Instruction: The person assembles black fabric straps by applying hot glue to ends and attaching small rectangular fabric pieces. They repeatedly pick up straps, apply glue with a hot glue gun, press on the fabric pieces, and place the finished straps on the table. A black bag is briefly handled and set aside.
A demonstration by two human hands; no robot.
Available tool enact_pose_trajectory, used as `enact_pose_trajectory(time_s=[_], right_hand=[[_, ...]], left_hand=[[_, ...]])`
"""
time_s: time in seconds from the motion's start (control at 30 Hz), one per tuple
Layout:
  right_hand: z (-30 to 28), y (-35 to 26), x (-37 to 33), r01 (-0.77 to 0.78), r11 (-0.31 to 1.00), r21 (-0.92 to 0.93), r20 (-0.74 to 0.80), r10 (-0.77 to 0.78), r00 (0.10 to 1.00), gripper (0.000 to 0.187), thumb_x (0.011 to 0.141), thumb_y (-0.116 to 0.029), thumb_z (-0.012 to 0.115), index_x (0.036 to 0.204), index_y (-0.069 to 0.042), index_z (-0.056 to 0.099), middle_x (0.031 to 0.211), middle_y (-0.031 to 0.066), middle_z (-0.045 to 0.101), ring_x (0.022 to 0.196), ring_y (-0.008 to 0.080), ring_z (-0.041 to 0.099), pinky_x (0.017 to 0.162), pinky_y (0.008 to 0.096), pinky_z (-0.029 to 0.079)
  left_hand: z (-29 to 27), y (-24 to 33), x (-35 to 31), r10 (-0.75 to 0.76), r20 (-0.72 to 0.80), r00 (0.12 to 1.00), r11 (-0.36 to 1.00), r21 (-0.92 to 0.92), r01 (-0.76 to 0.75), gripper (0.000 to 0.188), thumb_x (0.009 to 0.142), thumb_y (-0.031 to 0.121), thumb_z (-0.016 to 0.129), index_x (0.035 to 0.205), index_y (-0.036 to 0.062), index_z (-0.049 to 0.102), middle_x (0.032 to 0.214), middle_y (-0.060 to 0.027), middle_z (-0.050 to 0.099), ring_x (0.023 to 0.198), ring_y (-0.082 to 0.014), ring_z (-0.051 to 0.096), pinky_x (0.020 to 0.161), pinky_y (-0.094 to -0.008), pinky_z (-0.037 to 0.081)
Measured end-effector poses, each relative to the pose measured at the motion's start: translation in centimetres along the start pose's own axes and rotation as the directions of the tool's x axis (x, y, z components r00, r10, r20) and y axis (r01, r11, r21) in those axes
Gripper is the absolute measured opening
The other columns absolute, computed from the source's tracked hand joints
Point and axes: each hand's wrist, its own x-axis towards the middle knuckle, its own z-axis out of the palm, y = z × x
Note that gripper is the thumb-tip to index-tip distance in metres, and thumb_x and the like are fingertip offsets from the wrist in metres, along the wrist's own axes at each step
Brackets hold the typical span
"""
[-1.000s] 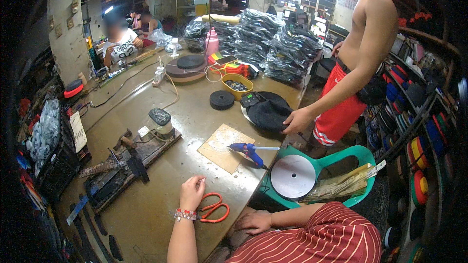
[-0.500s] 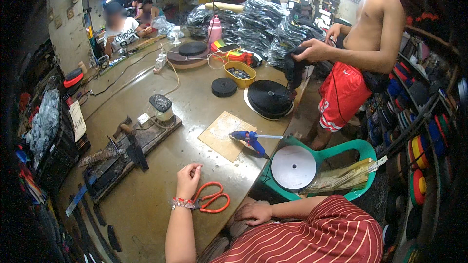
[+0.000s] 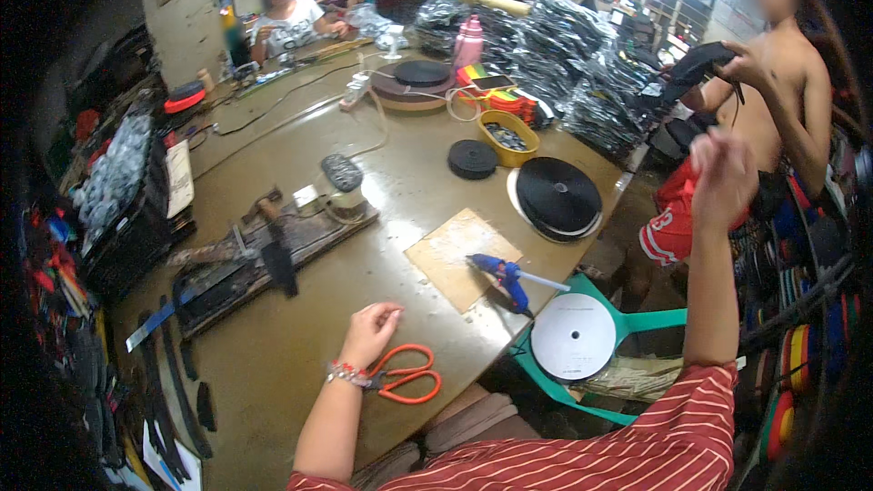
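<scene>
On the near part of the table [image 3: 264,382], orange-handled scissors [image 3: 407,371] lie just beside the left hand [image 3: 371,332], loosely curled, seemingly empty; the right hand [image 3: 725,177], raised and blurred: can't tell. Stiff, probably light, those scissors; best gripped by the loops.

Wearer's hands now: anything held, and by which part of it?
Left hand: nothing visible in its grasp; it rests on the table beside the orange-handled scissors, not gripping their handles. Right hand: raised and blurred, so I cannot tell.
</scene>
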Motion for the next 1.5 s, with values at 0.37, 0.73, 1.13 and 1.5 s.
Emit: enact_pose_trajectory(time_s=[0.37,0.73,1.13,1.5], right_hand=[[-19.6,29.1,2.5,-0.186,0.173,-0.967,-0.056,0.568,0.821,0.033,0.077,-0.036,0.069,0.094,-0.007,0.073,0.086,0.0187,0.069,0.085,0.0295,0.068,0.079,0.0368,0.052],[-22.0,40.0,0.5,-0.306,0.197,-0.932,-0.124,0.619,0.776,0.044,0.078,-0.037,0.074,0.113,-0.010,0.068,0.111,0.0124,0.068,0.103,0.0215,0.063,0.094,0.0330,0.045],[-24.7,38.2,2.3,-0.747,0.242,-0.619,-0.641,0.395,0.659,0.026,0.081,-0.018,0.068,0.099,-0.003,0.057,0.084,0.0132,0.066,0.062,0.0193,0.068,0.056,0.0341,0.054],[-26.7,41.2,5.2,-0.489,0.274,-0.828,-0.314,0.495,0.810,0.042,0.098,-0.043,0.040,0.124,-0.018,0.062,0.137,0.0184,0.049,0.138,0.0328,0.030,0.110,0.0402,0.024]], left_hand=[[0.8,0.6,0.2,-0.073,-0.080,0.994,0.990,0.118,0.082,0.010,0.086,0.007,0.061,0.088,0.0013,0.069,0.073,-0.0053,0.064,0.059,-0.0091,0.057,0.055,-0.0233,0.045],[0.9,1.0,0.1,-0.143,-0.115,0.983,0.976,0.150,0.160,0.009,0.083,0.007,0.062,0.084,0.0014,0.069,0.072,-0.0069,0.065,0.061,-0.0115,0.059,0.057,-0.0250,0.047],[1.0,1.3,0.1,-0.124,-0.126,0.984,0.975,0.171,0.145,0.008,0.082,0.006,0.062,0.083,0.0022,0.069,0.067,-0.0045,0.060,0.055,-0.0090,0.053,0.051,-0.0228,0.042],[0.8,1.8,0.3,-0.164,-0.110,0.980,0.964,0.195,0.183,0.008,0.081,0.007,0.063,0.079,0.0014,0.068,0.066,-0.0055,0.060,0.056,-0.0124,0.052,0.053,-0.0256,0.041]])
